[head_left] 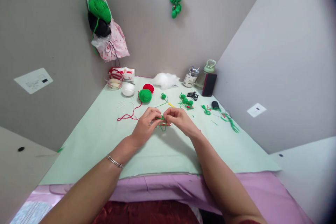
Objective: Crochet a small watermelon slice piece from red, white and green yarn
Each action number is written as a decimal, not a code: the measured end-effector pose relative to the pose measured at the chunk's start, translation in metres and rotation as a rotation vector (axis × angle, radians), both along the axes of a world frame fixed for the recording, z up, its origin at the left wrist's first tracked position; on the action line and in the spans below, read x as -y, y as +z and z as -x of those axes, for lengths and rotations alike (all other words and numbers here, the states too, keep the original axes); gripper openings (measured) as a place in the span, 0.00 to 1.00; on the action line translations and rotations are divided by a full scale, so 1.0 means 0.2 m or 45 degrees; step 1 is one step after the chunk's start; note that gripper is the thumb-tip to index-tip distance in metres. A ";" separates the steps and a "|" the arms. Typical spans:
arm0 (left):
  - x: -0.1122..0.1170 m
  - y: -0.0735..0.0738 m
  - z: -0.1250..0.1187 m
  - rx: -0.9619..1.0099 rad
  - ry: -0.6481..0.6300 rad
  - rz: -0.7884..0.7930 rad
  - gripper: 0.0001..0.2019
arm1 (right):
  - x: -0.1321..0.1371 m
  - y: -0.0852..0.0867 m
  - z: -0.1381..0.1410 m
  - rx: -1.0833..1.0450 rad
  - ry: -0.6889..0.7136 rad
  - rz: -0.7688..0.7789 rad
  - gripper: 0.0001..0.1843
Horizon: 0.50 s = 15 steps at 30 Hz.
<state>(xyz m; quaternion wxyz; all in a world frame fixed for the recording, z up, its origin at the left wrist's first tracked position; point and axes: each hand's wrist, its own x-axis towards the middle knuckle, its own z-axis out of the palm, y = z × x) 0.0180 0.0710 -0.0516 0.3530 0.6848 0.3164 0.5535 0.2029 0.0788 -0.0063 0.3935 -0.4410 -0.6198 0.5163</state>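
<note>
Both hands meet above the middle of the table. My left hand [148, 122] is closed, with thumb and fingers pinching green yarn [163, 127] that hangs in a small loop below the fingertips. Opposite it, my right hand [178, 119] pinches the same yarn between thumb and fingertips. Whatever small piece the yarn belongs to is mostly hidden by the fingers. Just under the hands shows a flat orange-red item [168, 124], partly covered. Beyond them lie a yellow-handled crochet hook [170, 105] and a small green knitted ball [163, 96] with a yarn tail.
A green yarn ball [145, 96], a red one [148, 88] and a white one [128, 89] sit back left. White stuffing [166, 81], a pen cup [190, 78], a bottle [202, 78] and a phone [209, 85] line the back. Black-handled scissors [193, 95] and green pieces [186, 102] lie right.
</note>
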 end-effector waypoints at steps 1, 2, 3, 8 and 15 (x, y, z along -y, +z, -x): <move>0.00 0.00 0.00 0.004 -0.002 0.030 0.02 | 0.00 -0.01 0.00 0.001 -0.016 -0.008 0.08; 0.00 0.00 0.00 0.011 -0.002 0.064 0.02 | -0.01 -0.01 0.00 0.004 -0.033 -0.018 0.08; -0.01 0.01 0.00 0.019 -0.001 0.101 0.02 | -0.01 -0.01 0.01 0.005 -0.048 -0.030 0.08; -0.02 0.02 0.00 0.107 0.007 0.307 0.06 | 0.01 0.00 0.01 0.019 -0.021 -0.065 0.10; -0.02 0.05 0.00 0.204 -0.098 0.491 0.14 | 0.03 -0.01 0.03 0.046 -0.057 -0.156 0.13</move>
